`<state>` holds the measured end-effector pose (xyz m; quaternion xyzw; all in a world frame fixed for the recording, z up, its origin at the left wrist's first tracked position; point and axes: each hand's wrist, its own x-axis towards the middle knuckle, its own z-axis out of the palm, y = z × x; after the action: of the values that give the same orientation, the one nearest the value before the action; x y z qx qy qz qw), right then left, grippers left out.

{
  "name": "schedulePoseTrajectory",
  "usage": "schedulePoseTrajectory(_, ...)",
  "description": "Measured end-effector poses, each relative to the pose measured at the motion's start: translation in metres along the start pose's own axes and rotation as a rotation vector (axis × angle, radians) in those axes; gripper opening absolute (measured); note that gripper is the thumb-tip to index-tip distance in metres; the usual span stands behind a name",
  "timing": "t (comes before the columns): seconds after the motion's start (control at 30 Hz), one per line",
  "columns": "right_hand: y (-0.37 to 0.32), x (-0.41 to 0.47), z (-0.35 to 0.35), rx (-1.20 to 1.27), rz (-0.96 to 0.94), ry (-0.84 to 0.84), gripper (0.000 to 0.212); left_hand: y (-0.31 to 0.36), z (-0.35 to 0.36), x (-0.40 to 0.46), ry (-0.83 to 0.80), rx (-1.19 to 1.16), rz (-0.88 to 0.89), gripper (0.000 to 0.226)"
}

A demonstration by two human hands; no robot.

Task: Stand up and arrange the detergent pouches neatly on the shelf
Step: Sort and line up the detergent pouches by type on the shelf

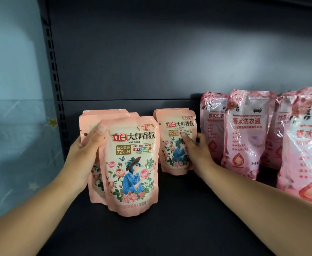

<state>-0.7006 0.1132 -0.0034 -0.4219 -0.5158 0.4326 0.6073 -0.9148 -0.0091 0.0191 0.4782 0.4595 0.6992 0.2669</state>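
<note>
While the left hand (86,150) grips the front floral detergent pouch (131,165) at centre-left of the frame, thumb curled over its upper left edge, the right hand (195,150) rests nearly straight fingers (185,140) on the smaller-looking rear pouch (175,141) at centre. Both pouches stand upright on the dark shelf (179,209), long axes vertical. Taller pink perfume detergent bags (247,133) crowd the right. The rear pouch lies directly under the right fingers, likely the next to shift.
</note>
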Motion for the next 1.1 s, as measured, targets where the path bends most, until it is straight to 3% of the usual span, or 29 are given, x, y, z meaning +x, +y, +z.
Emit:
schedulePoseTrajectory(0.07,-0.001,-0.001,0.001,0.004,0.006,-0.013,0.031,0.001,0.001,-0.003,-0.001,-0.005,0.007,0.069)
schedulePoseTrajectory(0.27,-0.005,-0.009,-0.004,-0.086,0.027,-0.008,0.053,0.006,0.004,-0.006,0.041,0.01,0.009,0.036)
schedulePoseTrajectory(0.5,-0.03,-0.044,-0.007,-0.267,-0.226,0.097,0.071,0.005,0.002,-0.008,-0.001,-0.021,0.039,0.055)
schedulePoseTrajectory(0.6,-0.045,-0.07,-0.001,-0.041,-0.223,-0.088,0.066,0.007,0.004,-0.008,-0.017,-0.029,0.042,0.056)
schedulePoseTrajectory(0.7,-0.048,-0.088,0.014,-0.047,-0.1,-0.397,0.08,0.009,0.006,-0.011,0.0,-0.014,0.032,0.034)
schedulePoseTrajectory(0.8,-0.041,-0.093,0.032,0.026,0.006,-0.583,0.047,0.009,0.009,-0.014,0.001,-0.001,0.014,0.046)
schedulePoseTrajectory(0.93,-0.036,-0.091,0.037,0.095,0.072,-0.436,0.042,0.01,0.015,-0.016,-0.001,-0.004,0.013,0.076)
schedulePoseTrajectory(1.0,-0.037,-0.091,0.031,0.108,0.095,-0.358,0.027,0.011,0.018,-0.017,-0.029,-0.017,-0.002,0.066)
schedulePoseTrajectory(1.1,-0.041,-0.09,0.022,0.071,0.123,-0.298,0.026,0.016,0.018,-0.016,-0.09,-0.129,-0.089,0.047)
